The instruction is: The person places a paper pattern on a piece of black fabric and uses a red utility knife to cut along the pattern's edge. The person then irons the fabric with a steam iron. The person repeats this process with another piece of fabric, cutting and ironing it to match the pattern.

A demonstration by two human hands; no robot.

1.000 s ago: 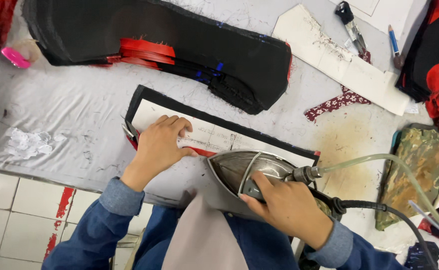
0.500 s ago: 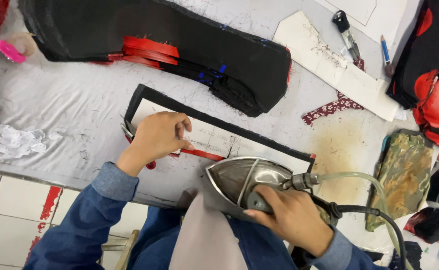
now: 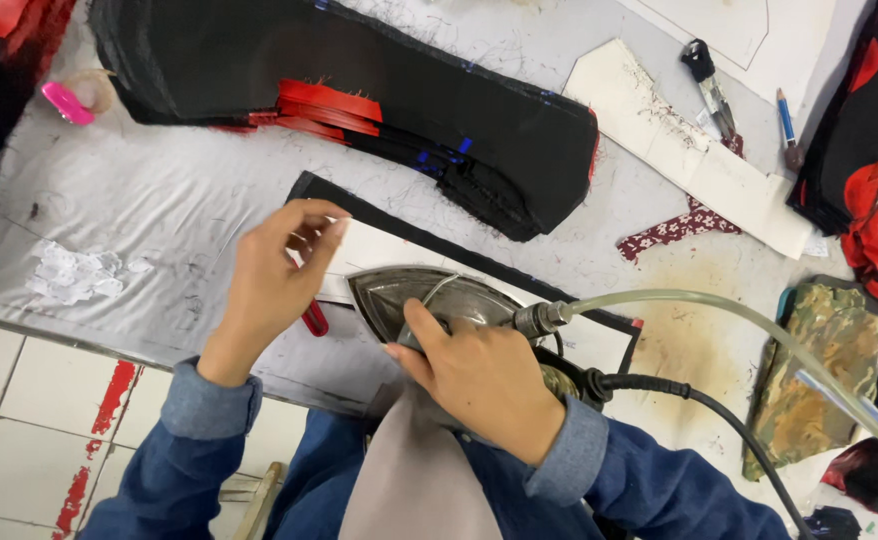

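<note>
Right hand closed round handle of iron, soleplate flat on white pattern card over black fabric piece, pressing edge. Left hand lifted clear of heat, fingers loosely curled, holding nothing. Steam hose trails right.

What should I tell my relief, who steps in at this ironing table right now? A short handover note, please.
Right hand grips the iron, which sits on the white pattern piece laid over the black fabric strip.
Left hand is lifted above the piece, fingers pinched; whether it holds anything is unclear.
Stack of black fabric lies further back on the table.
Done: iron covers the near part.
Left: the uncovered part toward the left hand.
</note>
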